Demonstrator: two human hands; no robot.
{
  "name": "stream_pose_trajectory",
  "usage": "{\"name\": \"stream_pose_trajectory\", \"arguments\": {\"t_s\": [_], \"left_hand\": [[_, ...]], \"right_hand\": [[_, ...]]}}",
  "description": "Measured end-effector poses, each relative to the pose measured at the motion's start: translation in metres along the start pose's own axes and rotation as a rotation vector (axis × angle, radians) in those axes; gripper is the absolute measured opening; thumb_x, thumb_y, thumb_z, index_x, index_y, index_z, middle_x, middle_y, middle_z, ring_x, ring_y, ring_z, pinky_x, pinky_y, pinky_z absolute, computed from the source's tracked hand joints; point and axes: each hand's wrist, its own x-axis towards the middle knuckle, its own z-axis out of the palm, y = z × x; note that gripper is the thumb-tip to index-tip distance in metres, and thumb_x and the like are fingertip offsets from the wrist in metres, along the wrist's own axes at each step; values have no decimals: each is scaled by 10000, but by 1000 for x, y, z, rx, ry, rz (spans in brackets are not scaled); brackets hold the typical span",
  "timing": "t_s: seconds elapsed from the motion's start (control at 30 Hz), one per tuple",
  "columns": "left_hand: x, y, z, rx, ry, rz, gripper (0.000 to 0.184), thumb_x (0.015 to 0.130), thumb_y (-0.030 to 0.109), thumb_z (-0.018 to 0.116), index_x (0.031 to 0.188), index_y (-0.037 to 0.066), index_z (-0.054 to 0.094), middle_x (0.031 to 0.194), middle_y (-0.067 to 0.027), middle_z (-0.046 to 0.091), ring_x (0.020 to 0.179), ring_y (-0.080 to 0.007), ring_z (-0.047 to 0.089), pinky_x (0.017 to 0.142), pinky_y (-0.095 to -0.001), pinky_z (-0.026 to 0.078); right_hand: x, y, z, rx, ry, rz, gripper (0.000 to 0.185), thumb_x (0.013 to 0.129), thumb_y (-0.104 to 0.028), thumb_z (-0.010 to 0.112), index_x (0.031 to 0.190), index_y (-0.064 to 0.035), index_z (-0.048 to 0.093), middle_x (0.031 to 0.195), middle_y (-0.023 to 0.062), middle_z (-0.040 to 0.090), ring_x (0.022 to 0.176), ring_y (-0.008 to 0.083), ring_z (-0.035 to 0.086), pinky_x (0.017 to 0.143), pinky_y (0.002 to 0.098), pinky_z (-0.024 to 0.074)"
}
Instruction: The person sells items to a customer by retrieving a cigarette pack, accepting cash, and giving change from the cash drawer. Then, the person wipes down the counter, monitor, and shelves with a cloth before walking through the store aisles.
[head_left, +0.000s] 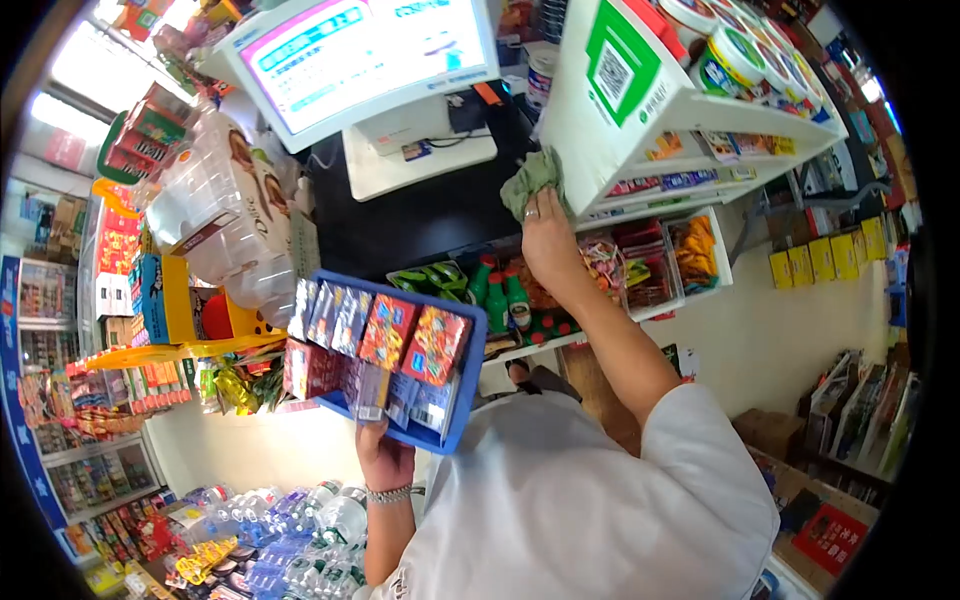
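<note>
My right hand (548, 235), with a ring on one finger, presses a crumpled green cloth (530, 182) onto the black counter (425, 228). The cloth touches the foot of the white display shelf. My left hand (383, 462), wearing a metal bracelet, grips the lower edge of a blue plastic basket (464, 395) and holds it tilted off the counter's front left. Packs with red, colourful and silver wrappers (436, 345) fill the basket. Some of my left fingers are hidden beneath it.
A monitor on a white stand (365, 160) is at the back. The white shelf (640, 110), bearing a QR code, stands right, with tubs on top. Below the counter edge, a snack tray (715, 270) holds green bottles (497, 300). Clear plastic jars (210, 200) stand left; bottled water (310, 530) lies lower left.
</note>
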Motion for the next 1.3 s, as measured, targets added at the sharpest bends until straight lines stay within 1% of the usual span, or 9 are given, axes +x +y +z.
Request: {"name": "stream_pose_trajectory", "arguments": {"t_s": [0.13, 0.2, 0.33, 0.43, 0.73, 0.9, 0.97, 1.2, 1.3], "left_hand": [[16, -3, 35, 23, -68, 21, 481, 850, 151, 595, 1294, 1, 488, 1198, -118, 615, 1048, -256, 645, 841, -391, 580], [20, -3, 44, 47, -107, -5, 485, 856, 166, 610, 1307, 33, 492, 1233, -101, 612, 1095, -257, 623, 904, -419, 545], [42, -11, 62, 83, -171, -43, 481, 870, 187, 619, 1320, 72, 496, 1265, -85, 610, 1123, -265, 615, 917, -467, 547], [55, -16, 99, 90, -110, -31, 430, 876, 183, 603, 1280, 69, 507, 1221, -86, 618, 1084, -264, 625, 870, -469, 568], [139, -37, 141, -11, 18, -13, 374, 866, 214, 641, 1186, 52, 535, 1177, -115, 624, 1063, -300, 593, 997, -539, 459], [156, -53, 155, 16, 45, 17, 348, 893, 258, 637, 1174, 71, 549, 1161, -90, 623, 1062, -282, 584, 953, -498, 471], [153, -56, 157, 27, 59, -13, 338, 895, 252, 644, 1169, 75, 554, 1152, -85, 625, 1048, -274, 587, 945, -479, 479], [154, -61, 141, 129, -68, -51, 360, 873, 250, 695, 1157, 55, 589, 1121, -86, 649, 1006, -245, 590, 921, -404, 516], [147, -60, 126, 101, -134, -72, 437, 875, 246, 673, 1221, 5, 556, 1181, -139, 619, 1151, -299, 530, 1040, -454, 428]], "right_hand": [[-37, 14, -56, 188, -113, -44, 351, 828, -4, 492, 1127, 165, 565, 1235, 336, 551, 1204, 428, 517, 1071, 417, 395], [-36, 17, -83, 605, -499, 248, 379, 852, 66, 451, 1217, 146, 510, 1329, 346, 467, 1247, 461, 469, 1038, 449, 430], [0, 11, -29, 586, 143, 130, 423, 873, -5, 519, 1277, 112, 472, 1358, 333, 445, 1269, 464, 446, 1089, 457, 368], [41, -3, 14, 368, 19, 123, 505, 931, -242, 530, 1340, 50, 492, 1492, 243, 351, 1397, 450, 276, 1121, 584, 226], [-43, 32, -48, 348, -256, -110, 278, 892, -72, 532, 1127, -11, 666, 1190, 139, 629, 1192, 329, 522, 961, 395, 437], [-151, 74, -94, 1386, -270, 794, 331, 938, -31, 490, 1255, 12, 573, 1194, 150, 643, 1108, 259, 627, 941, 373, 509], [-197, 86, -122, 2261, 174, 1058, 375, 938, -55, 489, 1305, 13, 524, 1246, 135, 613, 1121, 267, 619, 963, 413, 506], [-305, 130, -139, 2162, 749, 1524, 399, 942, -193, 479, 1292, -9, 533, 1266, 155, 600, 1096, 309, 625, 954, 453, 514], [-348, 157, -133, 2421, 858, 1144, 409, 954, -211, 470, 1303, -6, 527, 1291, 158, 588, 1138, 324, 603, 992, 465, 488]]}}
